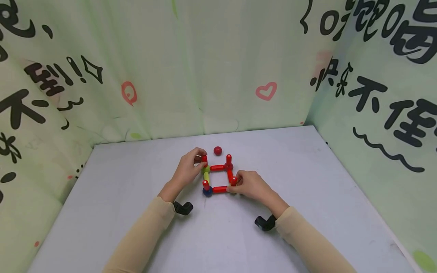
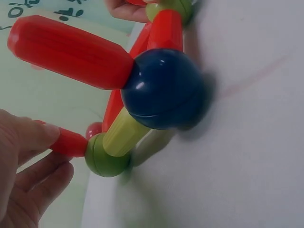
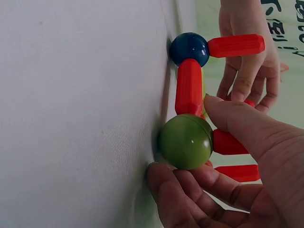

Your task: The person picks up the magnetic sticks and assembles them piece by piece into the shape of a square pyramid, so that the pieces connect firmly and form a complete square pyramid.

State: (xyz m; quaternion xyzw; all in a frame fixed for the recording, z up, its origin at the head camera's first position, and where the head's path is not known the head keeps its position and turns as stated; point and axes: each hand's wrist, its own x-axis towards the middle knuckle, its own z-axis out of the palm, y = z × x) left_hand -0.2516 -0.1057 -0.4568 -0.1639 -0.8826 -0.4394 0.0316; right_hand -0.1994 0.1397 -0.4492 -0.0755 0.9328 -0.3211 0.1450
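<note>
Red rods, a yellow-green rod (image 2: 124,133) and balls form a square on the table, with a red rod standing up at each corner. At the far left corner, my left hand (image 1: 187,167) pinches the upright red rod (image 2: 70,142) above a green ball (image 2: 107,159). My right hand (image 1: 250,184) holds the near right corner, its fingers and thumb around another green ball (image 3: 186,141), the thumb overlapping that corner's upright rod (image 3: 230,142). A blue ball (image 2: 164,90) makes the near left corner and a red ball (image 1: 228,167) the far right one.
A loose red ball (image 1: 217,151) lies just beyond the square. The white table (image 1: 290,159) meets a printed curtain (image 1: 222,68) at its back and sides. A black wrist camera (image 1: 183,208) is strapped to the left wrist, another (image 1: 265,223) to the right.
</note>
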